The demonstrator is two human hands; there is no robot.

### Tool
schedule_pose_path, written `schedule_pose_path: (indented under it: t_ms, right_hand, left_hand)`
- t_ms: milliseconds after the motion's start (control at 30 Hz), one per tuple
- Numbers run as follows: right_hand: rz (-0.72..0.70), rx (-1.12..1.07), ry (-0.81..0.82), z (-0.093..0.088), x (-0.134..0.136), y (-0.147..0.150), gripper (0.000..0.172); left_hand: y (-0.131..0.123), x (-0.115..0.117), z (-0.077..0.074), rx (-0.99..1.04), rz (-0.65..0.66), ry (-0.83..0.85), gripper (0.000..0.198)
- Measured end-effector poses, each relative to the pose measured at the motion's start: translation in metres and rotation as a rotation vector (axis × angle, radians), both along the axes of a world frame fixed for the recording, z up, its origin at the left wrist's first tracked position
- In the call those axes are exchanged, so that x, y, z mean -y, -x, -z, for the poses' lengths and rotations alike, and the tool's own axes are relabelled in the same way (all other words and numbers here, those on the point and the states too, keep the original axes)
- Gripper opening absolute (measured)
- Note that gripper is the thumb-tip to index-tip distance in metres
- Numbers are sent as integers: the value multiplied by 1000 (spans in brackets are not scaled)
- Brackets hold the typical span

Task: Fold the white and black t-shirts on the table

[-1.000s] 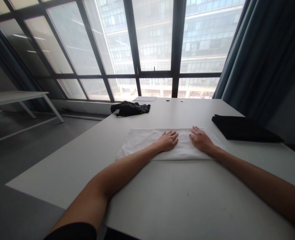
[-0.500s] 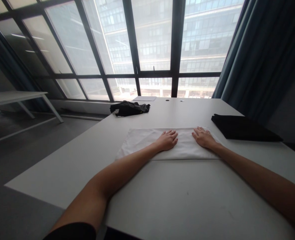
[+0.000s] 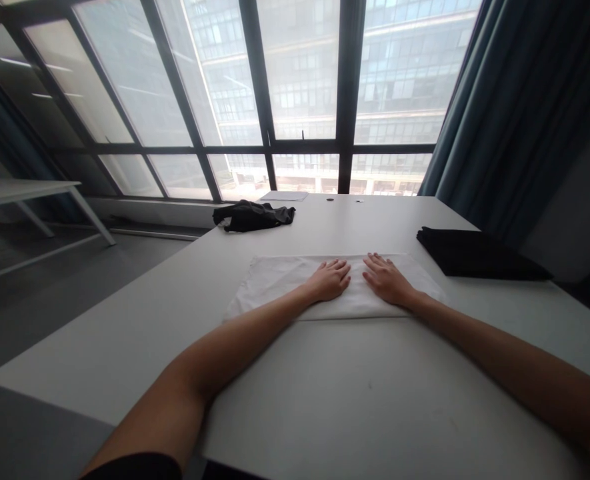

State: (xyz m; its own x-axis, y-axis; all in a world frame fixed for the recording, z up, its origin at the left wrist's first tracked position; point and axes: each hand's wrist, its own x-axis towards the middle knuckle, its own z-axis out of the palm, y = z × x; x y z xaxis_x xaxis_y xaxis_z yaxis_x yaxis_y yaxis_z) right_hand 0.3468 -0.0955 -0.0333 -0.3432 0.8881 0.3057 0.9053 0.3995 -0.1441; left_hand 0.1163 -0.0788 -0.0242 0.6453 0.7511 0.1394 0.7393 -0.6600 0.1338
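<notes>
A folded white cloth (image 3: 275, 283) lies flat on the white table (image 3: 325, 393) in front of me, with some light wrinkles on its left part. My left hand (image 3: 329, 280) rests palm down on the middle of the cloth, fingers spread. Just to its right, my right hand (image 3: 387, 279) also lies flat on the cloth with its fingers apart. A small gap separates the two hands, and neither one grips anything.
A crumpled black cloth (image 3: 255, 217) is at the table's far left edge. Folded black fabric (image 3: 482, 253) sits on the right. White sheets (image 3: 285, 196) lie at the far edge. Another table (image 3: 25, 190) stands on the left, beyond a floor gap.
My right hand has slid left over the white cloth, closer to my left hand, which stays at about the same place on the cloth. The view has shifted slightly.
</notes>
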Motion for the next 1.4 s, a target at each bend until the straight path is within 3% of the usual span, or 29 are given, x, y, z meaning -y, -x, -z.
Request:
schedule_pose_path:
  t_ms: [133,400,767,900,1033,1167,1300,1400]
  right_hand:
    - [15,8,113,4,-1,5,56]
    - [97,14,100,5,-8,-3,58]
    - [363,18,53,8,-37,-46,55]
    - [338,-5,-78,6,-29,-41,54]
    - [104,-55,-273,-2,-11,-21,60]
    - [-111,-61,-173,-2,3,1,64]
    - [-1,-16,33,3,-3,3,57]
    - [102,10,95,4,-17,-13,56]
  left_hand:
    - [0,0,0,-2,-7,2,52]
    - [-1,0,-2,-14,-5,0,53]
    - [1,-1,-1,-15,-3,11,53]
    - [0,0,-1,-12,1,2,53]
    - [0,1,-3,-12,-2,-6,52]
    - [-1,2,-3,-5,0,-11,52]
    - [-1,1,-2,-5,-2,-16,53]
    - [-1,1,-2,-12,-7,-15,52]
